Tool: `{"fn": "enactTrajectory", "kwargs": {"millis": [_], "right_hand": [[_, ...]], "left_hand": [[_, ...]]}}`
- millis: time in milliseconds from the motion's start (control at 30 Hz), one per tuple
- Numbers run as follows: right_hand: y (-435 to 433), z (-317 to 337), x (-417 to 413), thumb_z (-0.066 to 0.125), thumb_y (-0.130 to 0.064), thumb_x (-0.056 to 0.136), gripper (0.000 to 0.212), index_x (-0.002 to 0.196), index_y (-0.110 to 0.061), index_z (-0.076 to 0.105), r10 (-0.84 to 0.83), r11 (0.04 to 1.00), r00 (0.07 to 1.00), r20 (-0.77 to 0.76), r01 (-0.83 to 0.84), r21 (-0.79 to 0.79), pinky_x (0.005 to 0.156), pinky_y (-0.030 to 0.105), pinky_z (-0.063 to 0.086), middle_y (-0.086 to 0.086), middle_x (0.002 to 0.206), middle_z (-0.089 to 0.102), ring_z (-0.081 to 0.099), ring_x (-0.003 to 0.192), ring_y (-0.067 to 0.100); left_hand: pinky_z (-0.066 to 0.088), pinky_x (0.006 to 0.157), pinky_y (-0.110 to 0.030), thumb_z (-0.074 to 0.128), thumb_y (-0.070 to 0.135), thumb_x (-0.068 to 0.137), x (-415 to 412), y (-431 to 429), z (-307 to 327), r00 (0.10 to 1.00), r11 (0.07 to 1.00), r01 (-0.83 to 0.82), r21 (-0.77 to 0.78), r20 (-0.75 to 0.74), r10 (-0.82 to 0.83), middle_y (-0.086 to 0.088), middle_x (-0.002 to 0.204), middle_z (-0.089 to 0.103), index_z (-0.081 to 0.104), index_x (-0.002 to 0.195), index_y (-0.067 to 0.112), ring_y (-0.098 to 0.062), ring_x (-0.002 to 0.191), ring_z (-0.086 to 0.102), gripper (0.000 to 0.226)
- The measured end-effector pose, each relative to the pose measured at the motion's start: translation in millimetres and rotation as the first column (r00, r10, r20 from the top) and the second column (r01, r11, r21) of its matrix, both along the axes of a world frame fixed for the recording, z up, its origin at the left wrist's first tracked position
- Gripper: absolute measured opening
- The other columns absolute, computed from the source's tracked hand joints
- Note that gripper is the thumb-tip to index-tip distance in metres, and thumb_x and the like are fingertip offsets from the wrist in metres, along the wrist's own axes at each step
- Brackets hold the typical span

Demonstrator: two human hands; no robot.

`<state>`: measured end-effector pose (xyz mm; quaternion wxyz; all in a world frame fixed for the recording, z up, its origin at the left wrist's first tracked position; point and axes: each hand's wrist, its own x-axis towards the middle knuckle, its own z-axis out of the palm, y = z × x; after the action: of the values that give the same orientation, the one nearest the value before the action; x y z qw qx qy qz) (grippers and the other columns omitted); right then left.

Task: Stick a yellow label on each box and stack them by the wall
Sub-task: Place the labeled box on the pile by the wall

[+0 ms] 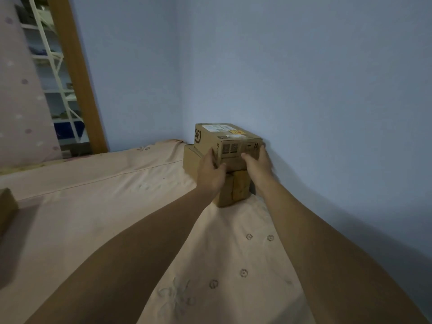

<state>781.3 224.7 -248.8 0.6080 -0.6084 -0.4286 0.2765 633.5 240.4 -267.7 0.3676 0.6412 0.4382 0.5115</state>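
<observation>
A: Two hands are holding the top box (pixel 228 142) at the corner where the blue wall (pixel 304 90) is meeting the bed (pixel 117 206).

B: How are they gripping it?

A: The left hand (pixel 210 170) is clasping the box's near left corner, fingers wrapped on the side and thumb curling under the front. The right hand (pixel 258 163) is pressing against the right end, thumb lying across the front face.

B: And where is that box sitting?

A: It is resting on a lower box (pixel 192 160) that is showing to its left, with a smaller box (pixel 236 189) standing under its front edge. The stack is sitting just beside the wall.

B: Is any label showing?

A: A yellow label (pixel 236 132) is lying on the top face, next to white shipping stickers.

B: Anything else?

A: Another cardboard box (pixel 7 206) is poking in at the left edge, well apart from the stack.
</observation>
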Motion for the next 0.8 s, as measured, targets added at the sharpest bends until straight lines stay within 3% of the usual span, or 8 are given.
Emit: {"fn": "enactTrajectory", "kwargs": {"millis": [167, 300, 400, 467, 500, 600, 700, 800], "right_hand": [[-7.2, 3.1, -4.7, 0.07, -0.035, 0.082, 0.093, 0.16, -0.029, 0.019, 0.054, 0.998, 0.998, 0.04, -0.053, -0.028, 0.117, 0.044, 0.039, -0.003, 0.158, 0.042, 0.044, 0.14, 0.018], [-8.4, 2.7, -6.3, 0.073, -0.039, 0.083, 0.104, 0.162, -0.029, 0.007, 0.074, 0.995, 0.993, 0.088, -0.068, -0.069, 0.12, 0.047, 0.033, -0.004, 0.166, 0.026, 0.031, 0.149, 0.019], [-9.0, 0.7, -8.0, 0.073, -0.052, 0.073, 0.108, 0.16, -0.029, 0.014, 0.089, 0.99, 0.984, 0.156, -0.07, -0.124, 0.121, 0.05, 0.031, -0.002, 0.166, 0.023, 0.027, 0.151, 0.021], [-10.7, -5.0, -7.2, 0.072, -0.054, 0.073, 0.109, 0.161, -0.027, 0.013, 0.095, 0.98, 0.972, 0.216, -0.053, -0.192, 0.122, 0.05, 0.028, -0.001, 0.167, 0.02, 0.022, 0.153, 0.023], [-11.2, -8.1, -6.1, 0.072, -0.057, 0.071, 0.112, 0.161, -0.027, 0.013, 0.096, 0.975, 0.972, 0.216, -0.048, -0.215, 0.122, 0.051, 0.029, -0.001, 0.167, 0.02, 0.022, 0.153, 0.023], [4.7, -29.5, 9.8, 0.068, -0.068, 0.053, 0.121, 0.157, -0.032, 0.02, 0.087, 0.973, 0.985, 0.149, -0.052, -0.227, 0.116, 0.053, 0.038, -0.002, 0.162, 0.033, 0.035, 0.148, 0.025], [-6.8, -25.3, 7.5, 0.066, -0.066, 0.055, 0.108, 0.152, -0.036, 0.029, 0.093, 0.973, 0.985, 0.147, -0.059, -0.225, 0.109, 0.052, 0.046, -0.003, 0.154, 0.044, 0.048, 0.136, 0.025], [-54.3, 5.9, -24.8, 0.068, -0.045, 0.079, 0.074, 0.147, -0.036, 0.039, 0.114, 0.976, 0.972, 0.207, -0.07, -0.205, 0.108, 0.051, 0.046, -0.003, 0.148, 0.049, 0.051, 0.131, 0.024]], "left_hand": [[0.054, 0.096, -0.046, 0.057, 0.038, 0.066, 2.0, 24.4, -18.2, 0.999, 0.999, -0.044, -0.025, -0.005, 0.044, 0.009, 0.12, 0.064, 0.054, 0.116, 0.044, -0.017, 0.114, 0.061, 0.05], [0.055, 0.095, -0.044, 0.059, 0.031, 0.071, -3.7, 3.4, -5.0, 0.999, 0.999, -0.035, -0.038, -0.006, 0.035, 0.009, 0.12, 0.064, 0.054, 0.119, 0.038, -0.018, 0.115, 0.06, 0.049], [0.055, 0.094, -0.046, 0.059, 0.027, 0.071, -7.7, -7.7, 2.3, 0.999, 0.998, -0.031, -0.063, -0.039, 0.028, 0.006, 0.117, 0.064, 0.054, 0.109, 0.037, -0.02, 0.112, 0.06, 0.04], [0.049, 0.102, -0.047, 0.061, 0.025, 0.077, -10.8, -25.2, 15.0, 0.997, 0.995, -0.044, -0.086, -0.074, 0.038, -0.001, 0.128, 0.059, 0.047, 0.106, 0.028, -0.025, 0.119, 0.055, 0.032], [0.044, 0.106, -0.044, 0.06, 0.02, 0.084, -13.1, -35.3, 22.0, 0.995, 0.994, -0.048, -0.095, -0.094, 0.039, -0.006, 0.136, 0.053, 0.042, 0.108, 0.028, -0.027, 0.126, 0.049, 0.032], [0.035, 0.109, -0.037, 0.052, 0.014, 0.097, -23.7, -44.7, 26.7, 0.986, 0.993, -0.061, -0.105, -0.162, 0.043, -0.01, 0.15, 0.041, 0.043, 0.143, 0.017, -0.028, 0.138, 0.037, 0.047], [0.032, 0.116, -0.039, 0.049, 0.024, 0.1, -37.8, -52.8, 27.3, 0.968, 0.994, -0.071, -0.078, -0.248, 0.049, -0.007, 0.156, 0.038, 0.038, 0.151, 0.015, -0.026, 0.143, 0.033, 0.053], [0.033, 0.115, -0.043, 0.048, 0.028, 0.1, -56.2, -64.9, 32.5, 0.93, 0.996, -0.07, -0.051, -0.366, 0.046, -0.007, 0.156, 0.038, 0.039, 0.151, 0.016, -0.028, 0.143, 0.032, 0.054]]}}
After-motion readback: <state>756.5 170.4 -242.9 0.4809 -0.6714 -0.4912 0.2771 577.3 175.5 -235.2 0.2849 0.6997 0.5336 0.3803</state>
